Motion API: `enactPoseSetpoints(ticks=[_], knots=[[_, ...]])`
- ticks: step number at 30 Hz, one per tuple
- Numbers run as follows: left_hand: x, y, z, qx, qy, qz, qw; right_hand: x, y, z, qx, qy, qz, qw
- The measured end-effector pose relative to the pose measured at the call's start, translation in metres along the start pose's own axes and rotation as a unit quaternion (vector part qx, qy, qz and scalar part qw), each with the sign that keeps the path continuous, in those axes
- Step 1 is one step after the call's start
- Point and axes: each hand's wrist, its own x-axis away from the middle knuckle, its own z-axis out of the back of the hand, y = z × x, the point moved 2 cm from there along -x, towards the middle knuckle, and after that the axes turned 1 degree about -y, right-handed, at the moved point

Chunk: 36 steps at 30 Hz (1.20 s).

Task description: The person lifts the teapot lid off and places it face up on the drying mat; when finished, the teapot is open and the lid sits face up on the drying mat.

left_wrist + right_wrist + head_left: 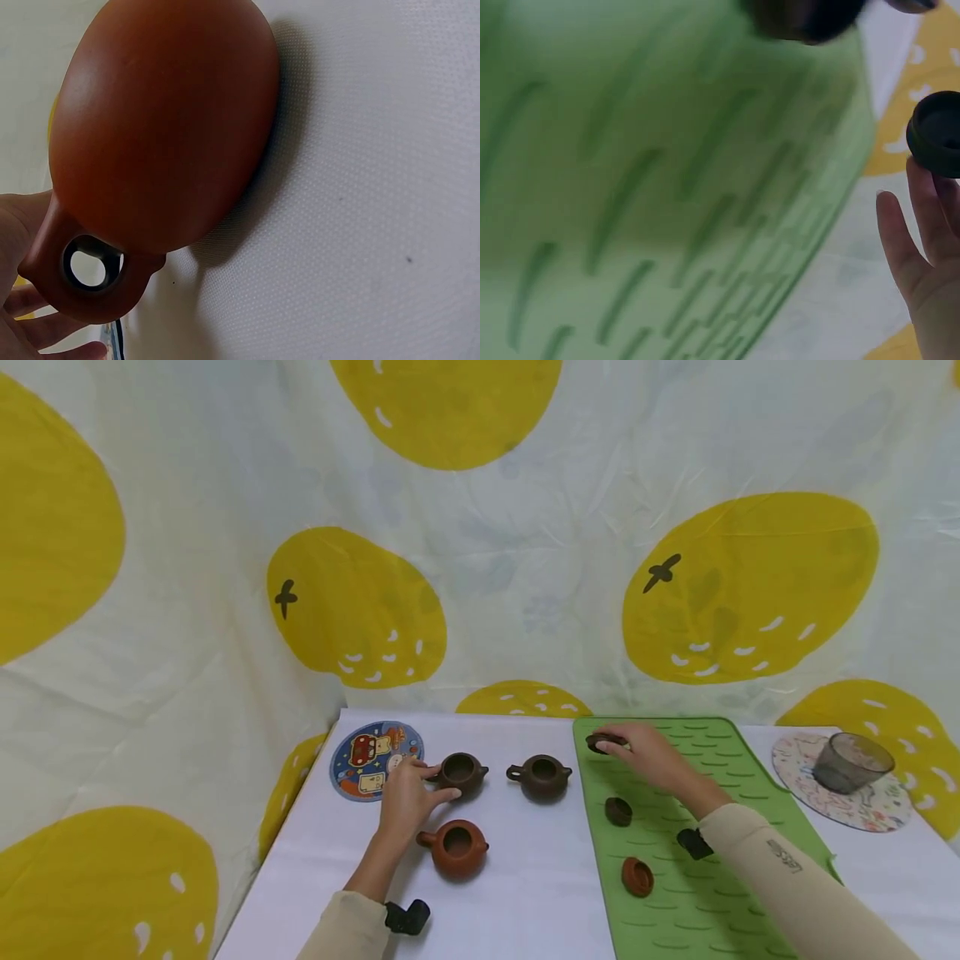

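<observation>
In the head view my left hand [408, 793] holds a dark brown lidless teapot [462, 777] on the white table, thumb at its near side and forefinger by its handle. A reddish-brown lidless teapot [459, 852] sits nearer, and its rounded body [169, 127] fills much of the left wrist view, hiding part of that hand. My right hand [637, 752] pinches a dark round lid [602, 742] over the far left corner of the green mat [675, 935]. The right wrist view shows this lid's hollow underside [937, 135]. Another dark lid [618, 812] and a reddish lid [637, 877] lie on the mat.
A second dark lidless teapot [543, 777] stands between the held one and the mat. A blue patterned round coaster [348, 777] lies at the far left. At the right, a smoky glass [851, 764] rests on a speckled round mat [885, 814]. A fruit-printed curtain [525, 610] hangs behind.
</observation>
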Motion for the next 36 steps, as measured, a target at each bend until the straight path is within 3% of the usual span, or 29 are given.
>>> enactPoseSetpoints(ticks=[8,15,25,36], knots=[[0.000,0.003,0.000,-0.003,0.005,0.001,1.0000,0.016,0.018,-0.022,0.021,-0.035,-0.004,0.9992],[0.000,0.003,0.000,0.002,0.002,0.008,1.0000,0.016,0.021,-0.025,0.011,-0.021,-0.025,0.9994],[0.002,0.002,-0.004,0.004,0.004,0.015,0.9999,0.015,0.022,-0.027,0.055,0.010,-0.039,0.9977],[0.001,0.002,-0.001,0.000,0.010,0.005,0.9999,0.014,0.024,-0.033,0.142,0.022,0.005,0.9896]])
